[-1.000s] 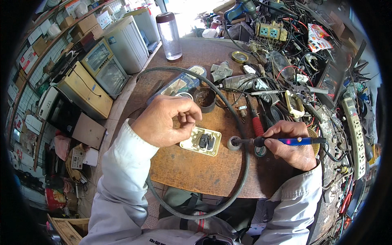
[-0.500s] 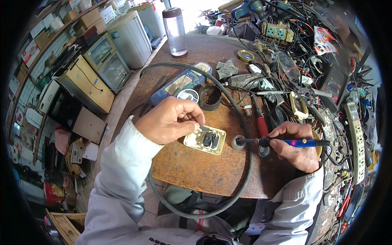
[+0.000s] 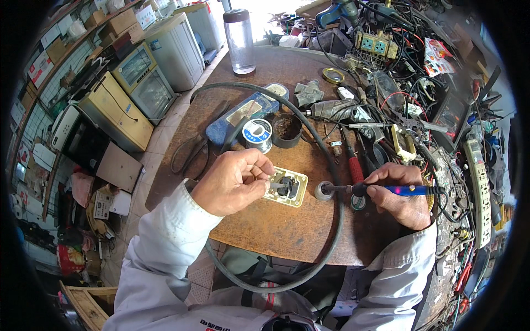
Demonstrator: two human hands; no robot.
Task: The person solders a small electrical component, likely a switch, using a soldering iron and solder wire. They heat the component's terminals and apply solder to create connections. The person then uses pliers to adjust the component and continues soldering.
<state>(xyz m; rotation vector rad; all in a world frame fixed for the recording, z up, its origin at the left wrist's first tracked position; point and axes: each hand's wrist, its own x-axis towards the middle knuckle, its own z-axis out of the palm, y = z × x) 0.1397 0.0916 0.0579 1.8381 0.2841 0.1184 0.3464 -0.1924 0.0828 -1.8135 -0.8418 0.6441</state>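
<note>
My right hand (image 3: 402,196) grips a soldering iron (image 3: 409,191) by its blue handle, which shows a small red light. The iron's tip end reaches into a small round pot (image 3: 323,191) on the wooden table. My left hand (image 3: 238,181) is closed in a pinch at the left end of an open cream-coloured plastic housing (image 3: 295,199) with black parts inside. What those fingers hold is mostly hidden; a small greyish bit shows beside them. Behind that hand stands a solder spool (image 3: 257,132) with a blue and white label.
A thick black cable (image 3: 338,220) loops around the work area and over the table edge. Near it are a dark round tin (image 3: 287,130), a blue case (image 3: 232,122) and a red-handled screwdriver (image 3: 355,168). A bottle (image 3: 240,44) stands far back; tangled wires and tools crowd the right.
My left hand has shifted slightly down, uncovering the solder spool. The cream housing sits slightly farther right in view. My right hand and the soldering iron have hardly moved.
</note>
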